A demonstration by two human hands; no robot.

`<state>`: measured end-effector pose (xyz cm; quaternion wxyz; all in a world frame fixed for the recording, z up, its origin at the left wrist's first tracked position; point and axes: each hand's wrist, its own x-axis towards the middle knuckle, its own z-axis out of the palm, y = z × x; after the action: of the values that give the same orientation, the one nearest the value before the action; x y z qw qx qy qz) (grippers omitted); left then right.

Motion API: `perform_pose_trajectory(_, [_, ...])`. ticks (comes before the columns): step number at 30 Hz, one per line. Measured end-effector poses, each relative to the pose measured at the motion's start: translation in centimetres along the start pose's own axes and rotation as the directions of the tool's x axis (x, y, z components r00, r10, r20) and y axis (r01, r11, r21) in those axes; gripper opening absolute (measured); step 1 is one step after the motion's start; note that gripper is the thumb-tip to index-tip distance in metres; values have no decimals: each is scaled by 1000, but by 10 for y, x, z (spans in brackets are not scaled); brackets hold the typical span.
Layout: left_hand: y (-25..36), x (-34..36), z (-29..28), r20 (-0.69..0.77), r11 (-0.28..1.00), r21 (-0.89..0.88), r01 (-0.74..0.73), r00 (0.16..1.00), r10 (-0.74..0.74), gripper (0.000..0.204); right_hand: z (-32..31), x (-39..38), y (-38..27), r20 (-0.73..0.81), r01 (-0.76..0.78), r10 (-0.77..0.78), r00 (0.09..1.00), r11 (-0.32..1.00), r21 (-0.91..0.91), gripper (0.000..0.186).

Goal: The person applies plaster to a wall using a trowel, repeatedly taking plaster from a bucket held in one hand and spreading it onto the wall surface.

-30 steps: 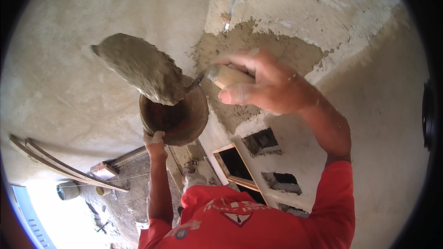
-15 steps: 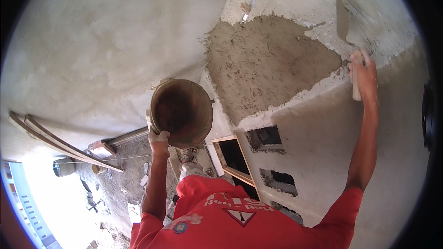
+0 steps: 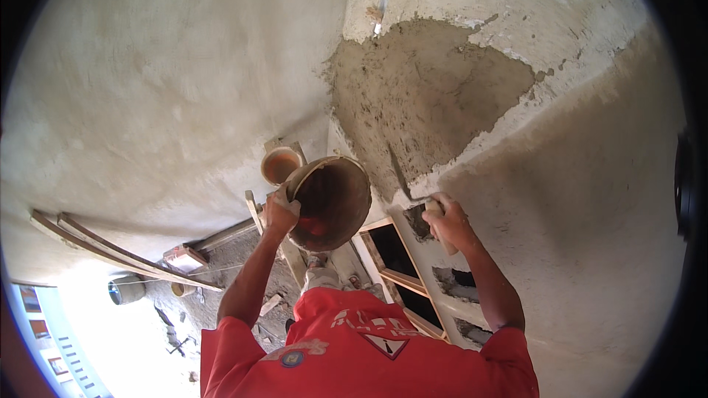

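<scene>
My left hand [image 3: 282, 211] grips the rim of a dark, mortar-stained bucket [image 3: 346, 206] on its left side. The bucket is held up at a tilt, its mouth toward me and its inside mostly in shadow. In my right hand [image 3: 453, 222] is a plastering trowel [image 3: 398, 171], its pale handle in my closed fingers. Its thin blade is seen nearly edge-on, in front of the lower part of a fresh grey mortar patch [image 3: 442, 88]; I cannot tell if they touch. That patch has a ragged edge and dark streaks against the paler plaster.
Behind the bucket, a smaller round container [image 3: 281, 165] stands on a wooden support. Below the patch are a wooden frame [image 3: 391, 276] with dark openings and rough wall holes [image 3: 456, 283]. Long planks [image 3: 125, 252] lean at the left, near another bucket [image 3: 127, 290] on the rubble-strewn ground.
My right hand has brought the trowel from the upper right down and left, near the bucket. The bucket has moved right and lower and tilted more, uncovering the smaller container. My view has shifted slightly.
</scene>
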<state>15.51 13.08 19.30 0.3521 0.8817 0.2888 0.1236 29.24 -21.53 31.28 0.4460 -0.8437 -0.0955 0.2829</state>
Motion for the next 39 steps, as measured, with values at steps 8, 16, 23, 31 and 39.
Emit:
perform_pose_trajectory(8, [-42,1,-22,-39,961,187,202,979,-198,35,-8,104,-2,-202,177,-179,963,984,-28,46])
perform_pose_trajectory(16, [-116,-24,-41,-167,922,94,375,919,-356,36,-7,260,-63,-403,267,-244,882,964,2,42])
perform_pose_trajectory(23, [-165,-44,-73,-403,899,136,415,853,-333,30,-45,278,-21,-550,335,-344,761,934,-122,40])
perform_pose_trajectory(31, [-194,-51,-68,-387,836,-31,548,765,-515,36,-70,187,-15,-601,283,-349,720,937,-205,41])
perform_pose_trajectory(39, [-177,-44,-35,-375,870,-225,439,785,-493,34,-104,74,-54,-548,73,-429,718,830,-554,45])
